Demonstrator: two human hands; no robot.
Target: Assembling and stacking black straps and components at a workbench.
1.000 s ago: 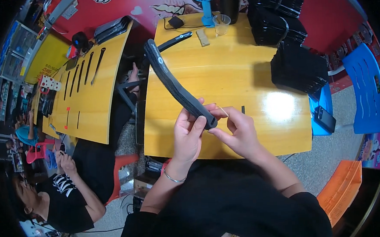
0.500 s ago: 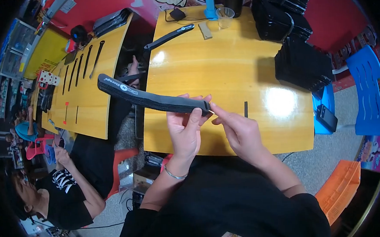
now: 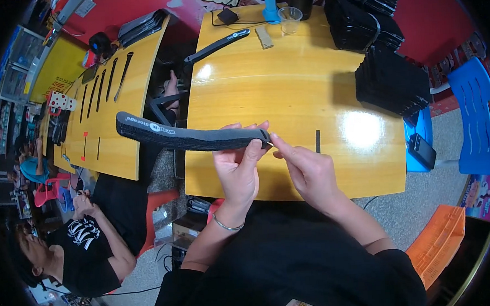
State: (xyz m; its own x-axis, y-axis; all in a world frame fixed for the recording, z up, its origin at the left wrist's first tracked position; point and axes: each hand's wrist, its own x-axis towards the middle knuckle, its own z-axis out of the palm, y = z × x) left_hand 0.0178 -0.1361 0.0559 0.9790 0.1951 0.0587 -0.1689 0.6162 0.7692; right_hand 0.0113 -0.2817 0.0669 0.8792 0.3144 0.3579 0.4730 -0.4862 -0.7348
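Observation:
A thick bundle of long black and grey straps hangs above the table's near left part, its free end reaching left past the table edge. My left hand is closed round its right end, the thumb pressed on the side facing me. Just right of it, my right hand pinches with thumb and forefinger at the strap tips. A thin pale strand, perhaps a rubber band, shows between its fingers and the bundle's end. Most of that strand is hidden.
A short black strip lies on the yellow table. Farther back are another strap, a clear cup and a blue fan. Black stacks stand at the right. A co-worker sits at the left table.
The bundle's free left end has swung down and a little left, so it lies more level. Both hands stay in nearly the same place with the same grip.

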